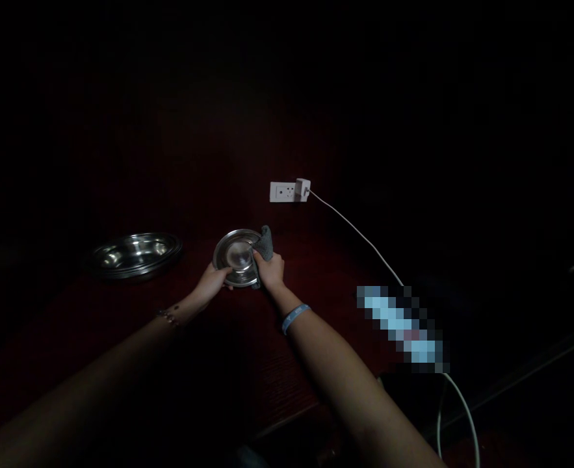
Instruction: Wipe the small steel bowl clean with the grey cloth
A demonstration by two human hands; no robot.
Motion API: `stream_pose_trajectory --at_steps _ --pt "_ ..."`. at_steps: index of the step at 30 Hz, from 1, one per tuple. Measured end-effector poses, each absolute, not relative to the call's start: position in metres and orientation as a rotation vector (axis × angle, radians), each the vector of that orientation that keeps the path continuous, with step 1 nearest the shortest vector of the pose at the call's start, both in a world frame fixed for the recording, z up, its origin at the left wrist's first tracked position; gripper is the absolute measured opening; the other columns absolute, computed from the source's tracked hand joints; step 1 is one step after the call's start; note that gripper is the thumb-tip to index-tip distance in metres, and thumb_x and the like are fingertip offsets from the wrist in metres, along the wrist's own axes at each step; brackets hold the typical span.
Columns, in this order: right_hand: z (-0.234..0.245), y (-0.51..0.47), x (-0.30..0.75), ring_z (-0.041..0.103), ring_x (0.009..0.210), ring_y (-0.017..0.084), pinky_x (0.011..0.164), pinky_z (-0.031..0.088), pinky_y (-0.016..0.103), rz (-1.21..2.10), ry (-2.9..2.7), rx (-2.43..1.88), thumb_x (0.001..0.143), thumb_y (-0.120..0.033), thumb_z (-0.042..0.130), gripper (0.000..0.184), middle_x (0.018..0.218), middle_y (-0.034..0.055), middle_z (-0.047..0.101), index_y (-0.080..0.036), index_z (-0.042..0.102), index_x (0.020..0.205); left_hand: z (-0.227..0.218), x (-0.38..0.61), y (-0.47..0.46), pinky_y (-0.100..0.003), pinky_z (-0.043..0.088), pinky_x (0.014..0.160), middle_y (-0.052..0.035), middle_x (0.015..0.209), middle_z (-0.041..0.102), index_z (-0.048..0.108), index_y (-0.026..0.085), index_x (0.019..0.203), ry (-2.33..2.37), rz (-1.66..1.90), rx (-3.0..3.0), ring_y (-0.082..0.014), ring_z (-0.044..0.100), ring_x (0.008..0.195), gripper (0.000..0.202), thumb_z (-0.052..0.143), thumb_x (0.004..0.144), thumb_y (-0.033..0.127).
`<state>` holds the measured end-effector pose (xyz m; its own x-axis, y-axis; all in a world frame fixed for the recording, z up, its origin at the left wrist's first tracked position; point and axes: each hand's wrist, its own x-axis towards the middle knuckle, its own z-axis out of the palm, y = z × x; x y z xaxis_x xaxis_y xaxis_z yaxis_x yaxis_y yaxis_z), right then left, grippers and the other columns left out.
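Note:
A round, shiny metal plate (238, 256) is held up, tilted toward me, above the dark red table. My left hand (212, 284) grips its lower left rim, thumb over the inside edge and fingers underneath. On the plate's right side, my right hand (270, 268) is closed around a grey cloth (264, 243) that lies against the rim. Part of the cloth pokes up above the hand, and another bit hangs below the rim. Farther left, a stack of wider metal dishes (135, 253) sits on the table.
On the wall behind, a white socket (281, 192) holds a charger plug (303, 187). Its white cable (352, 225) runs down right to a blurred-out, lit object (401, 327). The dark red table (287, 374) ends at a front edge low in view. Surroundings are very dark.

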<state>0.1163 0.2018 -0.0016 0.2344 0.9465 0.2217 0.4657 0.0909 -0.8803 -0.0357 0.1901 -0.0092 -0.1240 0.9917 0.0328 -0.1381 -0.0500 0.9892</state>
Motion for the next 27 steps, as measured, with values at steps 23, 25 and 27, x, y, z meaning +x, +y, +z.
stream_pose_trajectory --at_steps 23,25,27 --pt "0.000 0.178 0.107 0.077 0.097 0.023 0.080 0.055 0.024 0.600 -1.418 -1.504 0.091 -0.034 0.068 0.025 0.102 0.0120 0.080 -0.017 0.079 0.105 -0.001 -0.059 0.165 -0.022 0.038 0.043 -0.0019 0.063 0.064 0.064 0.012 0.094 1.292 1.220 1.196 -0.0139 0.056 0.049 0.032 0.071 0.072 0.034" --pt "-0.003 0.181 0.109 0.077 0.096 0.022 0.080 0.055 0.024 0.597 -1.396 -1.478 0.091 -0.033 0.066 0.024 0.101 0.0109 0.080 -0.017 0.079 0.104 -0.001 -0.060 0.162 -0.022 0.043 0.048 -0.0041 0.075 0.069 0.063 0.012 0.105 1.242 1.230 1.188 -0.0146 0.061 0.058 0.042 0.073 0.072 0.038" --pt "-0.006 0.185 0.111 0.077 0.096 0.021 0.080 0.056 0.025 0.585 -1.358 -1.440 0.092 -0.034 0.063 0.025 0.100 0.0099 0.080 -0.018 0.078 0.103 -0.001 -0.060 0.161 -0.023 0.047 0.054 -0.0078 0.093 0.072 0.063 0.014 0.116 1.163 1.224 1.242 -0.0161 0.065 0.070 0.053 0.075 0.073 0.043"
